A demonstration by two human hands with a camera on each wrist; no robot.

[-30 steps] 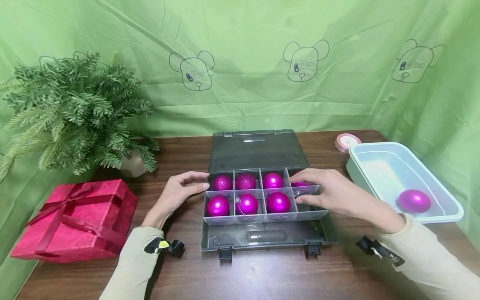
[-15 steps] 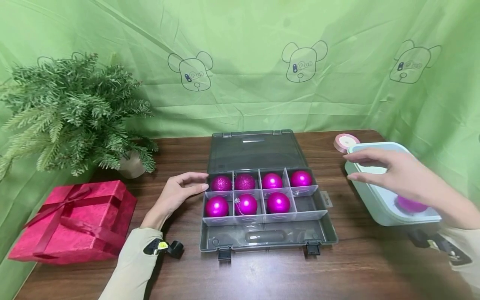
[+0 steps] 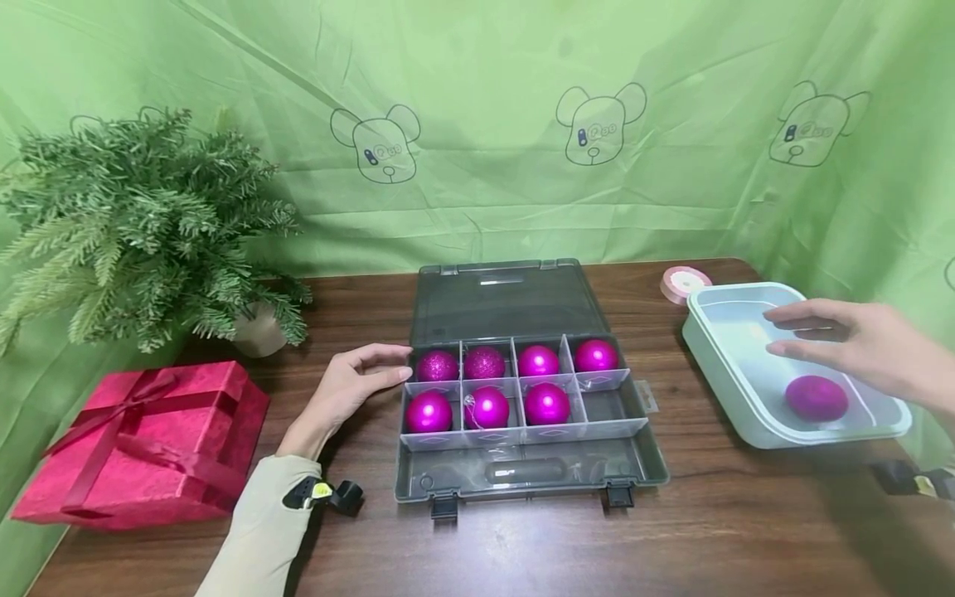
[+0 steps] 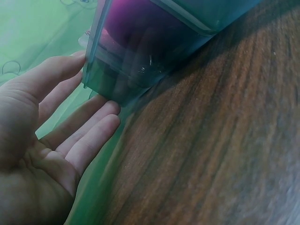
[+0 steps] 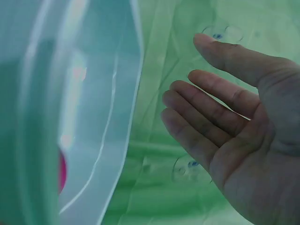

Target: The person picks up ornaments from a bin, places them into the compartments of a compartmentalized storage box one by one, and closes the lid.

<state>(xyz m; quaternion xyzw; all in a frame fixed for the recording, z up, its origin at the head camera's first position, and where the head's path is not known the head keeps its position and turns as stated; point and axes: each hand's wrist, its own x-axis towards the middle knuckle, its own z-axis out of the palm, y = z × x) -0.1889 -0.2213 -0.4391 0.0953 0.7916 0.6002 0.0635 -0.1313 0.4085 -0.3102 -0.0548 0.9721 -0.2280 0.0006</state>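
An open dark translucent organizer box holds several magenta Christmas balls; two in the back row look glittery, the others smooth. One front compartment at the right has no ball. My left hand touches the box's left rim, fingers fairly straight; the left wrist view shows its thumb against the box's edge. My right hand hovers over the pale blue tub with fingers spread and nothing held. A magenta ball lies in the tub beneath it.
A red gift box with a ribbon stands at the left on the brown table. Behind it is a small artificial fir tree. A pink ribbon roll lies behind the tub, and a green cloth hangs behind.
My right hand has left the box's back right compartment, where a ball now shows fully, and moved right over the tub. My left hand has stayed at the box.
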